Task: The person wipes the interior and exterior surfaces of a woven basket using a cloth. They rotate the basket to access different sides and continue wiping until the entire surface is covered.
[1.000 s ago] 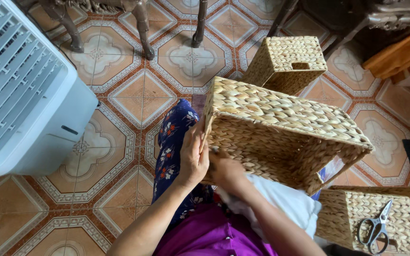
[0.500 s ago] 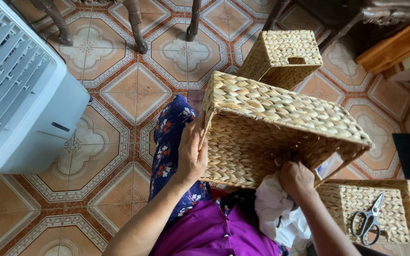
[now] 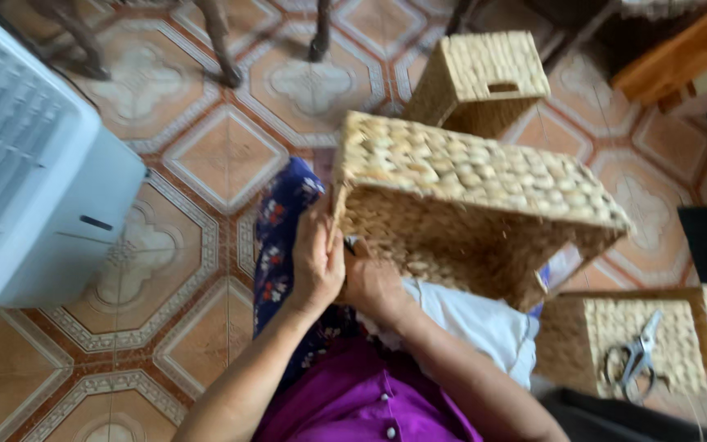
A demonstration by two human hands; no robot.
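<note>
Close in, the left hand [image 3: 314, 266] lies flat and open-fingered against the near left corner of a large rectangular basket woven of pale straw [image 3: 472, 205], which rests tilted on the person's lap. Touching it, the right hand [image 3: 374, 286] presses the basket's lower edge; whether its fingers curl around anything cannot be told. Just below the hands lies white cloth [image 3: 484, 323]. To their right sits a smaller woven box [image 3: 615, 344] carrying grey metal scissors [image 3: 633, 358]. Beyond the hands stands another woven basket with a handle slot [image 3: 480, 82]; far left, a white fan casing [image 3: 30, 172] on patterned floor tiles [image 3: 222, 155].
</note>
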